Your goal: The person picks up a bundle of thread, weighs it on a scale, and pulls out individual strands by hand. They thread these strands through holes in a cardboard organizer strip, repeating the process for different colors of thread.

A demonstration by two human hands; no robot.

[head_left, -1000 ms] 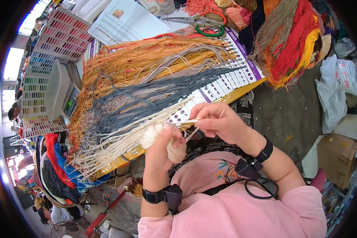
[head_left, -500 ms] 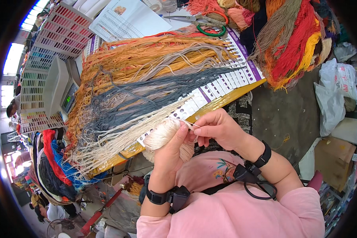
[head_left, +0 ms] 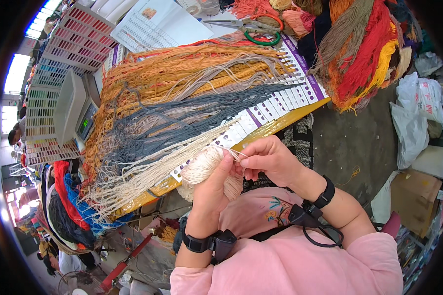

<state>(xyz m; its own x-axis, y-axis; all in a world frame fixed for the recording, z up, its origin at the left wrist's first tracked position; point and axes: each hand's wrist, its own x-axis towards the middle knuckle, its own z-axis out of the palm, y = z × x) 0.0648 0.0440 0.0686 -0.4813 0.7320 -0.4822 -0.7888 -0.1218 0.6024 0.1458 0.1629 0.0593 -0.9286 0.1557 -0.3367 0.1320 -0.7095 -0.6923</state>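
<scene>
Cream skein (head_left: 201,166) sits near yellow table edge (head_left: 281,123) — your left hand (head_left: 214,184) clasps it, thumb along top; your right hand (head_left: 269,160) pinches thin cream strand (head_left: 238,153) just beside.

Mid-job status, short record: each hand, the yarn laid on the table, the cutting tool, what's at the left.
Left hand: holding a cream skein
Right hand: fingertips pinching a cream strand beside the skein
Laid yarn: orange strands at the far side, slate-blue strands between, cream strands nearest
Card: white holed strip along the strands' right ends
Cutting tool: scissors, beyond the strands
Left side: color sample chart
</scene>
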